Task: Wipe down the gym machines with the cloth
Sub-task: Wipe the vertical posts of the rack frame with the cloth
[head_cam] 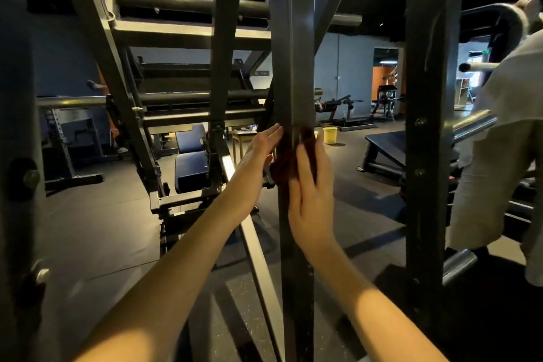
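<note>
Over dark rubber flooring (102,229), cloth (283,161) lies against a steel upright (296,67).

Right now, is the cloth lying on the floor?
No, the cloth is held against the upright post, pressed there between the left hand and the right hand.

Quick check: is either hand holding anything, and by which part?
The dark cloth, wrapped round the upright post: left hand presses its left side, right hand its front, fingers straight.
</note>
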### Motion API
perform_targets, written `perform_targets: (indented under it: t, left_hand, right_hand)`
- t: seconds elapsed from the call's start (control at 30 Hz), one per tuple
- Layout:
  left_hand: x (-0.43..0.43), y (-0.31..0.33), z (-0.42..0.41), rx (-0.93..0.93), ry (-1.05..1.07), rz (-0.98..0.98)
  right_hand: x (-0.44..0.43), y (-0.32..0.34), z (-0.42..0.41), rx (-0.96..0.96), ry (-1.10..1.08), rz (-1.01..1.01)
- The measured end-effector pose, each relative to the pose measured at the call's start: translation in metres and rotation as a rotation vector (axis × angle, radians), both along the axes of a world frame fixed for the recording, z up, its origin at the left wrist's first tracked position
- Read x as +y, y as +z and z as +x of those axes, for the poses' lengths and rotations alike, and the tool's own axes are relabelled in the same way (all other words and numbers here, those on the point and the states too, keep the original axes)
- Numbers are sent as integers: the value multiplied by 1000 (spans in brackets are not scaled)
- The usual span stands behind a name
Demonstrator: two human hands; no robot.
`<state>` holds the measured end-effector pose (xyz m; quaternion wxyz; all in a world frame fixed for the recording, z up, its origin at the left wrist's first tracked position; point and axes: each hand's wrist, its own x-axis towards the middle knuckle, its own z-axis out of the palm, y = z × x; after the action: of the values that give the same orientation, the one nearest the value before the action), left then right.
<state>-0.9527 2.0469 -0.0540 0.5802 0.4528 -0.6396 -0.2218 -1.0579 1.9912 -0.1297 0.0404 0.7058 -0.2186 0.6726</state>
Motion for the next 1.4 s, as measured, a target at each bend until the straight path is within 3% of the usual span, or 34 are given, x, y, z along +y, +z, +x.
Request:
perform_targets:
  t: [0.07,0.2,0.3,0.4,0.53,0.77,0.83,1.0,1.23,1.4]
  left_hand:
    - [-2,0,2,-63,-6,20]
    - [-1,-3,-2,86,-47,-55]
    - [0,-6,-2,71,-62,-44]
    - [-1,-4,-2,146,-74,-21]
    - [2,-7,-8,91,-74,-25]
    - [7,1,-5,42,-38,9]
    - [11,3,-9,46,-37,9]
    - [9,0,-16,128,-9,19]
    - [15,0,-20,116,-20,24]
    - [20,-1,-24,53,-16,-3]
  right_hand:
    - [-3,-5,-4,20,14,26]
    - [-14,74,-2,-45,7,-23]
    - [-17,105,2,-88,18,-5]
    - [-13,66,0,-71,19,-23]
    - [-7,17,-5,2,27,35]
    - [-20,162,-3,-89,61,-32]
    - [-20,143,-4,-74,54,-43]
    - [-4,10,-11,42,29,66]
    - [-9,106,-3,-43,-12,74]
    - [1,-1,-5,31,-56,115]
